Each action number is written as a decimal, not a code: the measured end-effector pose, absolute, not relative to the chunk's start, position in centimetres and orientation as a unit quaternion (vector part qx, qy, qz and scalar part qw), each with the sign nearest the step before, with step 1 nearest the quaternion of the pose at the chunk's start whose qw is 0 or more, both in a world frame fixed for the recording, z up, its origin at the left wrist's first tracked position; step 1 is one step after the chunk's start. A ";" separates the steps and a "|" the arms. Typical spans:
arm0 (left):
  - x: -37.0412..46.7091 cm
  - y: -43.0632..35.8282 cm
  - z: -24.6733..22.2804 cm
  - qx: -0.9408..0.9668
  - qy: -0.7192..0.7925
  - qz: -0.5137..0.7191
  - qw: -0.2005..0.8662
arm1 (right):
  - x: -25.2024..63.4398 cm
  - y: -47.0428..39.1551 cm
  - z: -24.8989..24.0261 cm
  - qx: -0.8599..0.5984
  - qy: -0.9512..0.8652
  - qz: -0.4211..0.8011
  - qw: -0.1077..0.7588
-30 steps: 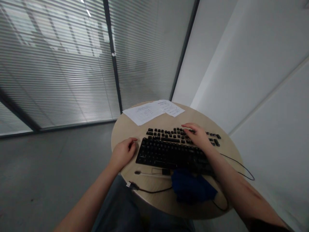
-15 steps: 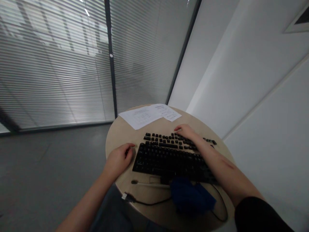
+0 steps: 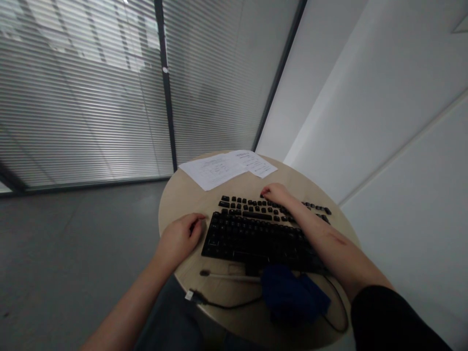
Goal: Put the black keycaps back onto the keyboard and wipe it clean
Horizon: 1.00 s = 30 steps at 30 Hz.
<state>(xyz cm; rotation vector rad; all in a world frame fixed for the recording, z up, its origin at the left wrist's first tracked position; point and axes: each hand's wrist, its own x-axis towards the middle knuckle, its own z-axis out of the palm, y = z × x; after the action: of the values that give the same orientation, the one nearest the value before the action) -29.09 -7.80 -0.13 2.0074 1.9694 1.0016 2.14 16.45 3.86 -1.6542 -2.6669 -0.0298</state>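
the black keyboard (image 3: 256, 241) lies on the round table (image 3: 197, 197), with rows of loose keycaps (image 3: 257, 215) just beyond it at twelve o'clock. at the keyboard's nine o'clock, the left hand (image 3: 182, 237) rests on the tabletop, loosely open, fingers softly curled. the right hand (image 3: 276, 193) reaches over the caps towards twelve o'clock, fingertips bunched at a small dark cap (image 3: 262, 196); whether they grip it, i cannot tell. papers (image 3: 219, 170) lie at eleven, a blue cloth (image 3: 292, 298) at five, and a cable plug (image 3: 190, 295) around eight.
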 end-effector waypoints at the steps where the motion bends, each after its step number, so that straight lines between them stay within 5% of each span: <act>1: -29.1 -7.8 -0.1 0.669 0.660 0.332 0.077 | 2.1 16.4 3.8 -0.527 -0.850 -0.010 0.002; 12: -29.3 -7.7 -0.1 0.672 0.666 0.318 0.069 | 1.6 14.3 5.1 -0.520 -0.853 -0.009 0.052; 23: -29.8 -7.7 -0.5 0.657 0.684 0.309 0.071 | 5.8 -1.1 7.0 -0.443 -0.800 0.093 0.394; 30: -30.0 -7.4 -0.1 0.640 0.708 0.290 0.067 | 5.2 -1.0 4.3 -0.399 -0.840 0.134 0.343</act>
<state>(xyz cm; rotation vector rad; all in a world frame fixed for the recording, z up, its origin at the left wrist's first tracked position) -29.98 -7.44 -0.05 1.9294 2.1358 0.8743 5.21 -1.02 4.31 -1.0381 -2.1832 0.3483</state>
